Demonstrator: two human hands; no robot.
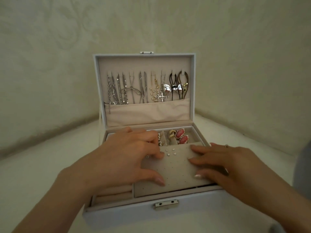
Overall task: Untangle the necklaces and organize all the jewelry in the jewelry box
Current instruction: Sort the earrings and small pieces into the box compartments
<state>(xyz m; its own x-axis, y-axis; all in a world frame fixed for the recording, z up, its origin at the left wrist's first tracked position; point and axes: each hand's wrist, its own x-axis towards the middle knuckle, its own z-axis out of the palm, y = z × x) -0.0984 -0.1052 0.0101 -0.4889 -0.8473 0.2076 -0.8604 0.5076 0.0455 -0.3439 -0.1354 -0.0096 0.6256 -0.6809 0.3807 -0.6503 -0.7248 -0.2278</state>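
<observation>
The left grip (127, 157) and right grip (227, 165) lay spread, holding nothing, fingers flat on the velvety perforated pad (176, 172) in the white box (117, 216), chains (143, 91) hanging in its lid (144, 63).

The white jewelry box (127, 216) stands open, its lid (96, 81) upright and its metal latch (166, 204) on the front wall. Necklaces (143, 88) hang side by side from hooks inside the lid, their lower ends tucked into a beige pocket (146, 113). A beige perforated stud panel (176, 167) lies tilted over the tray and carries several small studs (170, 153) near its rear edge. Behind it, two pink oval earrings (181, 136) sit in a rear compartment. Ring rolls (114, 194) occupy the front left section.
</observation>
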